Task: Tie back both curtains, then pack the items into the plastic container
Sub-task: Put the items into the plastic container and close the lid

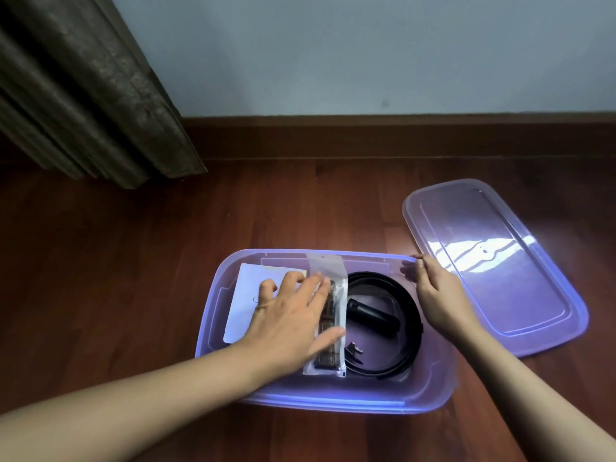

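Head view looks down on one plastic container point(230, 328), one lid point(520, 295), one curtain point(83, 88) and two bare hands. Inside the container lie four things: one white paper sheet point(248, 295), one clear packet point(335, 315) with a brown item in it, one coiled black belt point(405, 331), and one short black cylinder point(370, 315) within the coil.

The container is translucent purple, rectangular with rounded corners, open-topped, and sits on the dark red wooden floor point(133, 278). Its lid, of the same purple, lies flat on the floor just right of the container, angled, with a bright glare across it. The curtain, dark grey-brown and pleated, hangs well beyond the container's far left corner.

The left hand point(293, 315) reaches over the container's near wall, palm down, fingers spread flat; they rest across the paper and the packet, thumb at the packet's side. The right hand point(433, 288) is at the container's far right corner, fingers bent and pinching the rim there.
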